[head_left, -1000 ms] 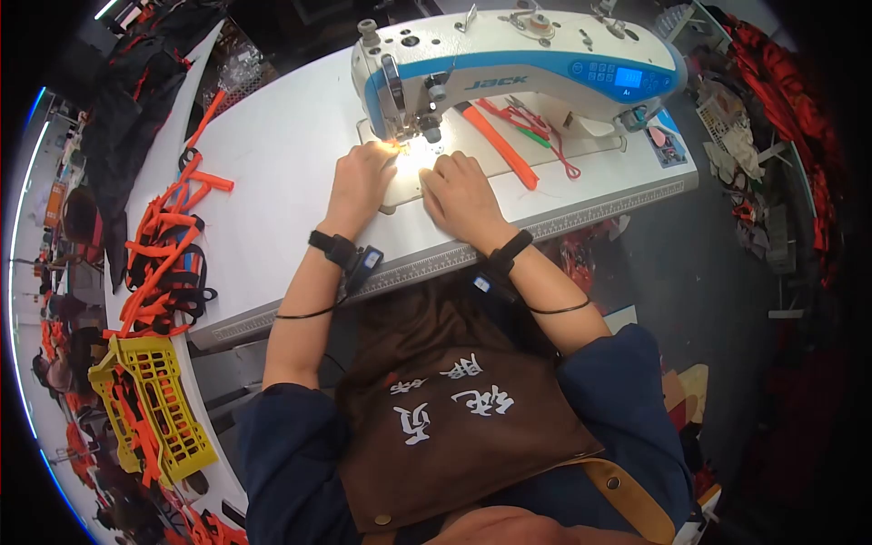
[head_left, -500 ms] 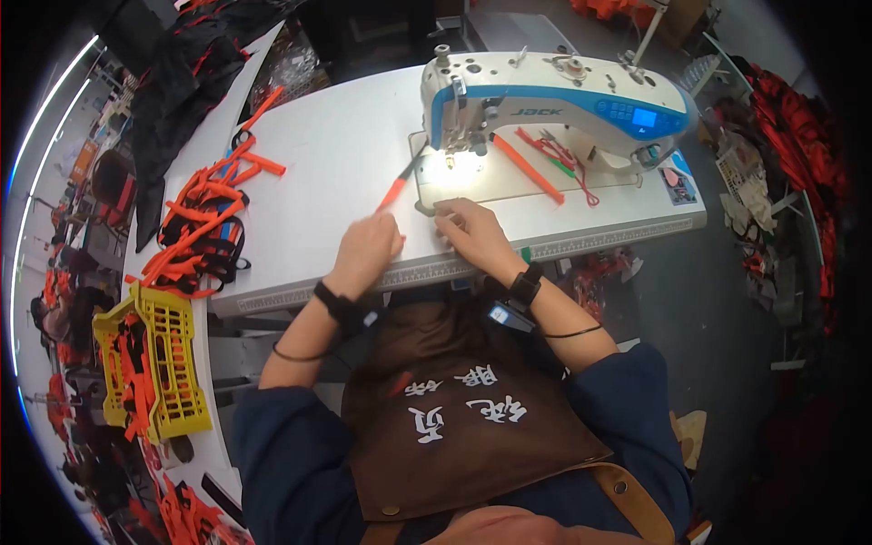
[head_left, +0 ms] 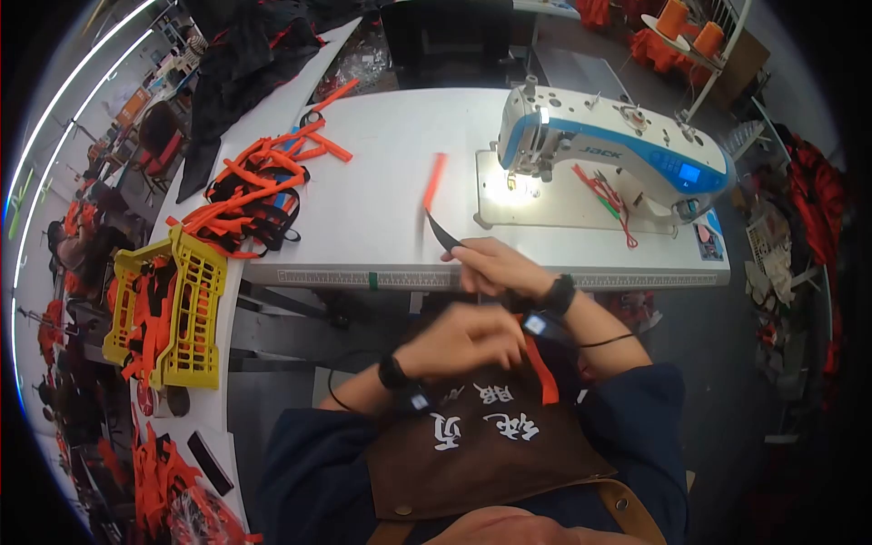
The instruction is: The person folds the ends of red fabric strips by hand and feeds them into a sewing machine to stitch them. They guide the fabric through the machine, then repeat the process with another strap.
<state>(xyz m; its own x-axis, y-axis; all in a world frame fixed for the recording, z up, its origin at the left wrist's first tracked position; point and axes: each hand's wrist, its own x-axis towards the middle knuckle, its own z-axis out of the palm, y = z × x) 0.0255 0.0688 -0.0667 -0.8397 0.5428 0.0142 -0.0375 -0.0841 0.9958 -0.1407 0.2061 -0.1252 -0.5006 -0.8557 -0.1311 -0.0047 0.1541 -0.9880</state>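
My right hand (head_left: 498,267) is closed at the table's front edge, pinching the black end of an orange-and-black webbing strap (head_left: 433,195). The strap's orange part reaches up and away over the white table. Below it my left hand (head_left: 468,338), smeared by motion, passes in front of my brown apron (head_left: 500,454). Right at its fingertips hangs an orange strip (head_left: 542,371); whether those fingers grip it I cannot tell. To the right of the strap stands a white-and-blue sewing machine (head_left: 599,150) with its needle lamp lit.
A heap of orange and black straps (head_left: 263,186) lies on the table's left. Beside it a yellow basket (head_left: 195,318) holds more strips. Red-handled scissors (head_left: 604,200) lie under the machine arm. Orange thread cones (head_left: 672,18) stand behind.
My left hand has moved from the table back toward my apron. The strap is now at my right hand. The orange strip beside the scissors has left the machine bed. My view has shifted.
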